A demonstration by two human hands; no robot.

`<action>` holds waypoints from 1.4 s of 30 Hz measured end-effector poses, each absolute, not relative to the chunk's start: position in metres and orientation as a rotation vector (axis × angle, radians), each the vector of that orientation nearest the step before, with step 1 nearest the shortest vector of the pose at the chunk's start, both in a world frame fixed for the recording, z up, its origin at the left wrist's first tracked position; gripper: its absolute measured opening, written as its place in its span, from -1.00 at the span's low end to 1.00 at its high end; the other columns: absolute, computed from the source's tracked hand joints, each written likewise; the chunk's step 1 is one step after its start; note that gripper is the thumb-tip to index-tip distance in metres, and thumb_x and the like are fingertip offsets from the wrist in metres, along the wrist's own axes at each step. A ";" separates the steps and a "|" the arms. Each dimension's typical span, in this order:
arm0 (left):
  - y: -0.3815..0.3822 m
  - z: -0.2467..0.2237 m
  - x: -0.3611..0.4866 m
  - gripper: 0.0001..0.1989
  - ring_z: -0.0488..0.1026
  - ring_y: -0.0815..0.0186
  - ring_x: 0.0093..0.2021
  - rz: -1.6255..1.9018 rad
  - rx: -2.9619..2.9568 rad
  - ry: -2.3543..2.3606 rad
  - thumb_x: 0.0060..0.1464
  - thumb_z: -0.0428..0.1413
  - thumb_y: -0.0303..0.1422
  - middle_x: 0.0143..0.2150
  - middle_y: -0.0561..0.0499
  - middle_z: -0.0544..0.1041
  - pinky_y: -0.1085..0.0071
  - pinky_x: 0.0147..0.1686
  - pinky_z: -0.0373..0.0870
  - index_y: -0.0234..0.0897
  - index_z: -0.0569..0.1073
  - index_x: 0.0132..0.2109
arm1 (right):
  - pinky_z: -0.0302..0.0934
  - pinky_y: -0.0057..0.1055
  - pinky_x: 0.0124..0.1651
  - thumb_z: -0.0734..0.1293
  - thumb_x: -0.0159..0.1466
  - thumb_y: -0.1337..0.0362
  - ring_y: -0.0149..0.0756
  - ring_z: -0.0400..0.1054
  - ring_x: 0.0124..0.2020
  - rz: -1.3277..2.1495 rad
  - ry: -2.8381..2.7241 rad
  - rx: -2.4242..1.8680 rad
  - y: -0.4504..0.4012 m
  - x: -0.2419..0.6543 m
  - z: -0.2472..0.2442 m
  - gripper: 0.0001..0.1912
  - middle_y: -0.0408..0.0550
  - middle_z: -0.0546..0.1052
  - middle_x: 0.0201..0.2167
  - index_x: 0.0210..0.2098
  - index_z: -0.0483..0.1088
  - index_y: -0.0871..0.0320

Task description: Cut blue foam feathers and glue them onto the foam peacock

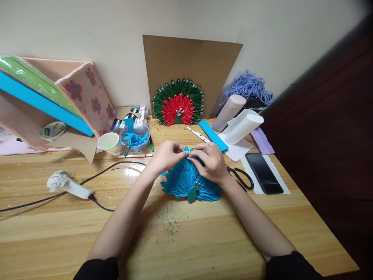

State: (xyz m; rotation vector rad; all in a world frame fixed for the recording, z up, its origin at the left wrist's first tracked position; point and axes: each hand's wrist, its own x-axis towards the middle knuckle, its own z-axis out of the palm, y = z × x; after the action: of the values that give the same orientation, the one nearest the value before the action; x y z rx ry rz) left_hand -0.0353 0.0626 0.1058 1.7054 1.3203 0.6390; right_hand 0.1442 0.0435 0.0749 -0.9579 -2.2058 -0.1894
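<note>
A blue fan-shaped paper peacock (180, 181) lies on the table in the middle, its green head piece (192, 193) toward me with a dark blue bead. At the fan's far edge, my left hand (171, 155) pinches the tip of a blue petal between thumb and fingers. Close beside it, my right hand (208, 159) is also closed on the blue petals, fingers bent over the upper right part of the fan. The fingertips of both hands nearly touch. Part of the fan's right side is hidden under my right hand.
A white glue gun (70, 186) with a black cord lies left. Behind are a paper cup (110, 143), a tub of blue scraps (135, 138) and a red-green peacock (178, 103) against cardboard (192, 58). Black scissors (240, 179), a phone (264, 174) and white rolls (244, 126) sit right.
</note>
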 end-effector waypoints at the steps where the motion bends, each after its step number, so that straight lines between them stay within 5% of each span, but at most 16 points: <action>1: 0.063 0.106 -0.036 -0.77 0.34 0.38 -0.47 0.630 1.703 1.310 -0.08 0.12 -0.25 -0.50 0.00 0.48 0.50 -0.51 0.18 -0.38 0.49 -0.41 | 0.14 -0.27 -0.21 0.27 0.22 0.33 -0.21 0.25 -0.27 -0.180 -2.208 -0.961 0.043 0.144 0.075 -0.95 -0.01 0.43 -0.32 -0.33 0.39 0.13; 12: 0.064 0.107 -0.039 -0.79 0.37 0.37 -0.43 0.622 1.636 1.231 -0.07 0.14 -0.29 -0.45 -0.01 0.48 0.47 -0.45 0.25 -0.38 0.46 -0.35 | 0.15 -0.27 -0.21 0.27 0.22 0.34 -0.21 0.24 -0.26 -0.147 -2.213 -0.959 0.043 0.144 0.077 -0.95 0.00 0.41 -0.32 -0.33 0.38 0.14; 20: 0.069 0.094 -0.045 -0.51 0.40 0.33 -0.31 0.588 1.575 1.084 -0.22 0.25 -0.39 -0.32 -0.03 0.47 0.38 -0.30 0.35 -0.39 0.38 -0.07 | 0.17 -0.24 -0.13 0.28 0.21 0.34 -0.21 0.27 -0.21 0.081 -2.145 -1.029 0.045 0.143 0.082 -0.99 -0.02 0.39 -0.30 -0.34 0.34 0.12; 29: 0.069 0.101 -0.038 -0.79 0.38 0.33 -0.31 0.589 1.620 1.158 -0.11 0.17 -0.32 -0.31 -0.06 0.51 0.42 -0.30 0.32 -0.36 0.49 -0.29 | 0.19 -0.20 -0.02 0.33 0.17 0.15 -0.15 0.30 -0.06 0.365 -1.874 -1.361 0.055 0.160 0.091 -0.67 0.06 0.42 -0.14 -0.11 0.31 0.16; 34: 0.071 0.099 -0.039 -0.74 0.36 0.35 -0.39 0.569 1.607 1.155 -0.08 0.14 -0.22 -0.39 -0.03 0.49 0.45 -0.41 0.27 -0.37 0.50 -0.33 | 0.24 -0.27 -0.15 0.34 0.13 0.07 -0.22 0.37 -0.22 0.922 -1.973 -1.372 0.062 0.177 0.091 -0.71 -0.06 0.51 -0.29 -0.28 0.44 0.15; 42: 0.072 0.092 -0.033 -0.71 0.31 0.38 -0.47 0.586 1.613 1.208 -0.07 0.12 -0.19 -0.46 0.00 0.45 0.48 -0.49 0.21 -0.39 0.48 -0.38 | 0.22 -0.36 -0.28 0.34 0.12 0.09 -0.26 0.34 -0.32 0.985 -1.942 -1.412 0.062 0.172 0.089 -0.74 -0.09 0.49 -0.42 -0.41 0.43 0.19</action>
State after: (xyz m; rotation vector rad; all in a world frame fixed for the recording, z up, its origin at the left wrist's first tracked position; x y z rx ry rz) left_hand -0.0332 0.0718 0.0920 1.6131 1.2081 0.5856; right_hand 0.1717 0.0621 0.0887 -1.4123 -1.9418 0.9847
